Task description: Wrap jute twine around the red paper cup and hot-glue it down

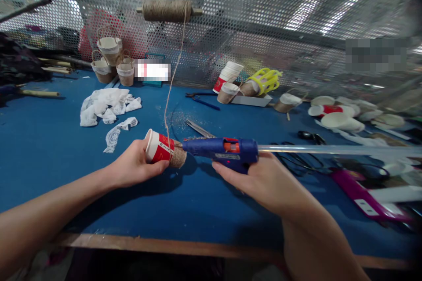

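Observation:
My left hand (141,164) is wrapped round a red and white paper cup (157,145), which lies on its side in the air with its mouth to the left. Jute twine covers the cup's base end. A strand of twine (173,74) runs from the cup up to a spool (166,10) on a wooden rod. My right hand (260,178) grips a blue hot glue gun (220,149) by its handle. The gun's nozzle points left, at the twine-wrapped part of the cup. A long clear glue stick (329,150) sticks out of its back.
Scissors (199,129) lie behind the glue gun, with pliers (204,101) farther back. White lace (107,103) is heaped at left. Twine-covered cups (110,48) stand at back left. A purple power strip (362,195) and black cables are at right. Perforated metal mesh (250,4) closes the back.

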Motion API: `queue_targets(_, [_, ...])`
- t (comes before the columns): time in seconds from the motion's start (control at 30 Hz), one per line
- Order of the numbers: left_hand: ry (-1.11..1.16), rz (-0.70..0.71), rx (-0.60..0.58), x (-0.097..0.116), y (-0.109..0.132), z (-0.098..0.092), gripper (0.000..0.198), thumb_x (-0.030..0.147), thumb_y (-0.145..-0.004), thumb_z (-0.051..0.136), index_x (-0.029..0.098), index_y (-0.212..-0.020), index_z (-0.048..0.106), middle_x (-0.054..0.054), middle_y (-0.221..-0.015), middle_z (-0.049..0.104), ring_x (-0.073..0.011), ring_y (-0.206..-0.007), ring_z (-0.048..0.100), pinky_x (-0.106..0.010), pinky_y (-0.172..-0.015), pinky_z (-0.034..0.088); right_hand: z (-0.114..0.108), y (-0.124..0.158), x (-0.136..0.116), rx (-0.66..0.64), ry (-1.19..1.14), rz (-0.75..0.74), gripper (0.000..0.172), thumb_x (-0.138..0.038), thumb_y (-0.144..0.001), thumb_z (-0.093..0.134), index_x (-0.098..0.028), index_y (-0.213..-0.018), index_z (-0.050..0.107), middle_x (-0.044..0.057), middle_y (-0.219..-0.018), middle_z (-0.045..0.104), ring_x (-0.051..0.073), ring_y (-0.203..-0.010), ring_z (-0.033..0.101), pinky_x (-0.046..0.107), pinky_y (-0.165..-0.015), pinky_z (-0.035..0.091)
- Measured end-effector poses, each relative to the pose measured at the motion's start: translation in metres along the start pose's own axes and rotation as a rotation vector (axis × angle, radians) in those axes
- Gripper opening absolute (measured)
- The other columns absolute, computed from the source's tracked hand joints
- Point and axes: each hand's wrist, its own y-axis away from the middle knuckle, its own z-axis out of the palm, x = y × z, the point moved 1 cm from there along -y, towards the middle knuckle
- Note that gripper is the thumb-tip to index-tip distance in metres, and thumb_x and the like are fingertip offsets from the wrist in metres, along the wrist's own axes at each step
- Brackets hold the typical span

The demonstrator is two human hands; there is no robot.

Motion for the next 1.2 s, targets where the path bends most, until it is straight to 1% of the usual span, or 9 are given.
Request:
queue_targets(0.17, [-0.02,-0.021,-0.002,-0.0003,0.0004,0.0,0.026,0.026,-0.068,0.057,0.006,-0.085,0.061,-0.002,-0.062,0.057,-0.0101,-0.052,0.047,-0.022,-0.05,0.041,-0.0002,0.0012,-0.001,0.001,0.03,0.008,0.02,-0.035,-0.078,0.051,-0.022,-0.063,0.056,-0.001,-0.059,0.06,0.016,-0.054,0.054,0.027,-0.054,0.046])
queue_targets(0.33, [-0.017,-0.024,-0.009,-0.0026,-0.0002,0.001,0.026,0.027,-0.069,0.057,0.006,-0.085,0.061,-0.005,-0.067,0.062,-0.0134,-0.056,0.053,-0.025,-0.054,0.045,-0.0007,0.0022,-0.0016,-0.019,0.036,0.008,0.022,-0.035,-0.078,0.049,-0.022,-0.062,0.057,0.0,-0.06,0.061,0.017,-0.056,0.056,0.027,-0.051,0.043])
queue_targets(0.53, [-0.003,-0.019,-0.018,-0.0035,0.0003,0.0014,0.027,0.026,-0.069,0.058,0.006,-0.087,0.062,-0.007,-0.069,0.065,-0.0147,-0.059,0.056,-0.026,-0.056,0.047,-0.0016,0.0017,-0.0044,-0.006,0.001,0.011,0.019,-0.03,-0.076,0.049,-0.022,-0.059,0.048,-0.003,-0.051,0.052,0.013,-0.047,0.048,0.024,-0.047,0.041])
queue_targets(0.8, [-0.002,-0.018,-0.037,-0.0045,0.0006,0.0015,0.028,0.026,-0.072,0.057,0.006,-0.09,0.062,-0.008,-0.073,0.066,-0.015,-0.061,0.057,-0.027,-0.06,0.048,-0.0015,0.0036,-0.0028,0.0,0.037,-0.022,0.025,-0.03,-0.076,0.049,-0.021,-0.053,0.042,-0.005,-0.047,0.043,0.01,-0.044,0.041,0.023,-0.044,0.035])
queue_targets(0.93, [0.017,-0.017,-0.044,-0.0024,0.0002,0.001,0.03,0.025,-0.071,0.057,0.006,-0.094,0.062,-0.007,-0.073,0.066,-0.0156,-0.064,0.058,-0.027,-0.061,0.048,-0.0021,0.0043,-0.0037,-0.033,0.024,-0.018,0.025,-0.031,-0.076,0.046,-0.021,-0.053,0.042,-0.003,-0.049,0.045,0.011,-0.046,0.042,0.024,-0.045,0.036])
queue_targets(1.0, [0.031,-0.01,-0.041,-0.0013,0.0005,0.0006,0.03,0.025,-0.071,0.058,0.007,-0.094,0.062,-0.006,-0.073,0.065,-0.0145,-0.063,0.057,-0.026,-0.061,0.048,-0.0026,0.0039,-0.0047,-0.039,0.015,-0.006,0.024,-0.032,-0.076,0.045,-0.022,-0.053,0.043,-0.003,-0.048,0.045,0.012,-0.045,0.043,0.025,-0.044,0.036])
queue_targets(1.1, [0.041,-0.016,-0.03,-0.0009,0.0012,0.0005,0.029,0.025,-0.07,0.058,0.006,-0.092,0.061,-0.005,-0.072,0.064,-0.0123,-0.059,0.055,-0.024,-0.057,0.046,-0.0033,0.0023,-0.0062,-0.022,-0.009,0.032,0.02,-0.034,-0.074,0.047,-0.022,-0.057,0.047,-0.002,-0.049,0.05,0.014,-0.046,0.047,0.026,-0.046,0.04])
queue_targets(1.2, [0.031,-0.035,-0.016,-0.0016,0.0016,0.0009,0.027,0.025,-0.069,0.06,0.005,-0.087,0.061,-0.004,-0.066,0.062,-0.0117,-0.055,0.053,-0.023,-0.053,0.044,-0.0033,0.0012,-0.0067,-0.015,0.007,0.05,0.02,-0.035,-0.075,0.047,-0.023,-0.059,0.049,-0.001,-0.052,0.054,0.016,-0.05,0.05,0.027,-0.049,0.042])
